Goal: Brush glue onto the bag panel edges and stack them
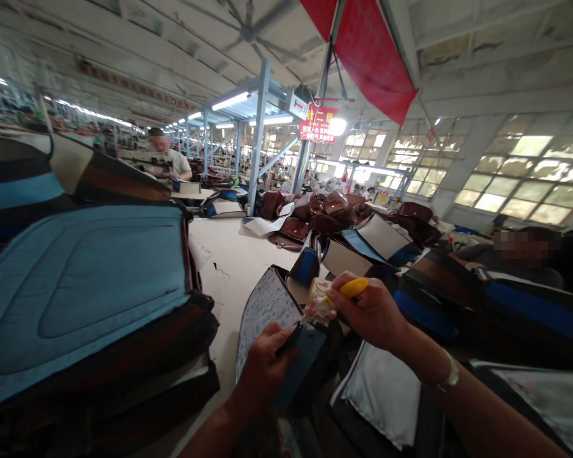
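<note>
Fingers of my left hand are closed on the edge of a dark blue fabric piece, which hangs upright in front of me. My right hand is wrapped round a tool with a yellow handle. The tool's far end is hidden by my fingers and a pale, glue-stained container just beyond the piece's top edge. Behind my left hand lies a light blue patterned panel with a dark border.
A tall stack with a light blue quilted panel stands at the left. Brown bags are heaped on the white table. Dark and blue pieces lie at the right. A person is at the back left, another at the right edge.
</note>
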### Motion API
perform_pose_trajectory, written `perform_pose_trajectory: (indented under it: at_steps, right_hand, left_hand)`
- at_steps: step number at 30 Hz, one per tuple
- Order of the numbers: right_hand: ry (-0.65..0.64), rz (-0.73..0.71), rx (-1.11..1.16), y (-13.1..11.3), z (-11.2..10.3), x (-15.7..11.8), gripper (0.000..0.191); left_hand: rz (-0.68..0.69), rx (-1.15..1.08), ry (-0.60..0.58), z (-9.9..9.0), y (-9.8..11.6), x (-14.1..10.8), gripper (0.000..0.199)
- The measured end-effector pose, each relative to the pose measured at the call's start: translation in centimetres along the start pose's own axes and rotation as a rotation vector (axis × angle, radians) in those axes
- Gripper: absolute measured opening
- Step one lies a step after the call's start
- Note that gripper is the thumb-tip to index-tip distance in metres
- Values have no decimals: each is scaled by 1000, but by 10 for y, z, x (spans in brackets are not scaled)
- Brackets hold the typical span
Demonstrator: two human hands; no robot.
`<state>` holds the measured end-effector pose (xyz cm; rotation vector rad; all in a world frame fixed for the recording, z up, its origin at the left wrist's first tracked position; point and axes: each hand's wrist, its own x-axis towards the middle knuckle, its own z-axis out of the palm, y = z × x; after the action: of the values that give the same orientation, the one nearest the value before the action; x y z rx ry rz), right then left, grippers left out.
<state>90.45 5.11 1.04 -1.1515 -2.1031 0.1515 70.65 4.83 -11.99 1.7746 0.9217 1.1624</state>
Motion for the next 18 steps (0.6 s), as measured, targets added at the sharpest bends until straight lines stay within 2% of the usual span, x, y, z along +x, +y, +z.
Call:
perform_pose_trajectory:
  at_steps: [4,7,11,14,18]
  right_hand:
    - [-30,-56,76,-3,0,-10,20]
    - [-68,-84,23,-3,0,-17,18]
    - [11,-51,27,-1,-6,-25,15]
    - [-50,-86,47,2,-9,-31,12]
    - [-10,-74,-2,0,-17,-36,12]
  left_hand:
    - [-20,-20,-13,-2,2,2,17]
    - [-50,-42,-25,-3,1,3,18]
    - [-59,-43,-57,-5,-2,3,19]
    - [-63,-25,-71,-6,-3,4,19]
    - [26,107,-62,-1,-6,4,18]
